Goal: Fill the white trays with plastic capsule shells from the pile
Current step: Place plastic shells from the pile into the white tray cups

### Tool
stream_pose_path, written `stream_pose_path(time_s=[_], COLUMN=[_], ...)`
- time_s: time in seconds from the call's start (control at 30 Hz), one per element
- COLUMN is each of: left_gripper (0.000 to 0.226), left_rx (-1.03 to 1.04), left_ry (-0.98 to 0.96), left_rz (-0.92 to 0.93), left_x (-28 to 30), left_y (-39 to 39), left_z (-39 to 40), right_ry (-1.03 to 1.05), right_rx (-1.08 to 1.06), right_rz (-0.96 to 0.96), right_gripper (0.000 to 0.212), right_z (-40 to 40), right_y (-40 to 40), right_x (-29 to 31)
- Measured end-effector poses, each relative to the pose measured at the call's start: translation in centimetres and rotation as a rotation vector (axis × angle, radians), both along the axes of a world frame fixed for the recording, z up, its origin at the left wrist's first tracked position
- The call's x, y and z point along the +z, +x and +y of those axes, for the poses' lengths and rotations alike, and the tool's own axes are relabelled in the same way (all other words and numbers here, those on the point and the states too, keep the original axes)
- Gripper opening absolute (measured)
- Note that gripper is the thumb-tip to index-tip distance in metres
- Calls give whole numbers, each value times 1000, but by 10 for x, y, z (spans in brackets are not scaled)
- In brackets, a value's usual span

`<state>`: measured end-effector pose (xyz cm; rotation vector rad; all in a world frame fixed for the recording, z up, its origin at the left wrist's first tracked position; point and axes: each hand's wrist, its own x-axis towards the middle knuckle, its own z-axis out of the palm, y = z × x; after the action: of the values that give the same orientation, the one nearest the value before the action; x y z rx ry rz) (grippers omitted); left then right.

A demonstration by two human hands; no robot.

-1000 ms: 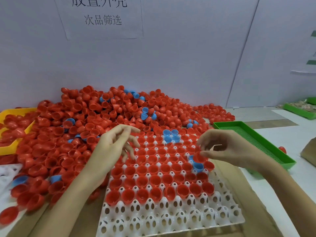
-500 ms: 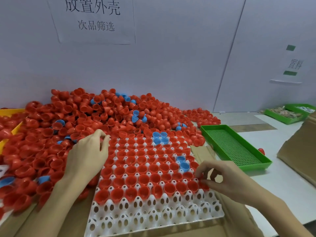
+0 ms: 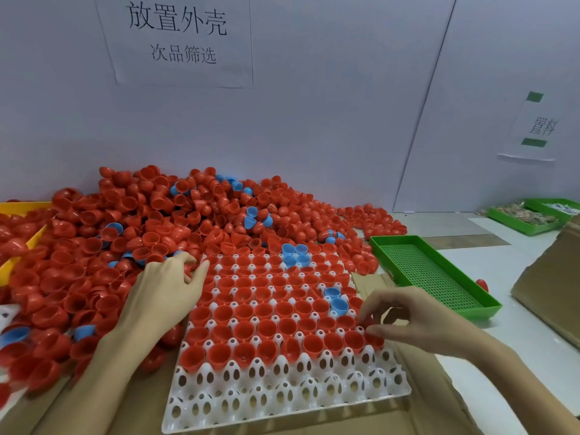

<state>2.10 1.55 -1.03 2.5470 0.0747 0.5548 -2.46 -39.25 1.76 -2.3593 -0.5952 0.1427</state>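
A white tray (image 3: 282, 394) with rows of sockets lies in front of me, most sockets holding red shells and a few blue ones; its two nearest rows are bare. A big pile of red and blue capsule shells (image 3: 163, 221) spreads behind and left of it. My left hand (image 3: 166, 293) reaches into the pile's edge at the tray's far left corner, fingers curled among red shells. My right hand (image 3: 405, 318) pinches a red shell (image 3: 372, 335) at the tray's right edge, in the nearest filled row.
A green mesh tray (image 3: 436, 274) stands right of the white tray, a cardboard box (image 3: 552, 277) beyond it. A yellow bin (image 3: 22, 208) sits far left. More green trays (image 3: 533, 215) stand at the back right. Cardboard lies under the white tray.
My right hand came down from the tray's middle right to its near right edge with a red shell. My left hand dropped into the pile beside the tray's far left corner.
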Motion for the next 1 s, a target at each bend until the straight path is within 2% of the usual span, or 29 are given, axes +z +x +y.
stream_pose_path(time_s=[0.1, 0.2, 0.3, 0.4, 0.57, 0.73, 1.0], left_gripper=[39, 35, 31, 29, 27, 27, 25], left_rx=[26, 32, 27, 10, -5, -23, -44], left_ry=[58, 116, 148, 161, 185, 202, 192], left_rz=[17, -43, -106, -154, -181, -166, -123], left_x=[3, 4, 5, 7, 7, 9, 7], left_y=[-2, -2, -4, -5, -7, -7, -8], left_z=[2, 2, 1, 0, 0, -1, -1], right_ry=[81, 71, -47, -210, -483, -422, -380], right_rx=[-20, -180, -335, -374, -384, -451, -509], right_rz=[36, -113, -240, -341, -288, -321, -325], right_gripper=[12, 13, 24, 40, 64, 39, 27], right_z=[-4, -2, 7, 17, 28, 33, 32], right_y=[21, 65, 116, 159, 197, 212, 213], right_x=[17, 17, -1, -21, -39, -43, -37])
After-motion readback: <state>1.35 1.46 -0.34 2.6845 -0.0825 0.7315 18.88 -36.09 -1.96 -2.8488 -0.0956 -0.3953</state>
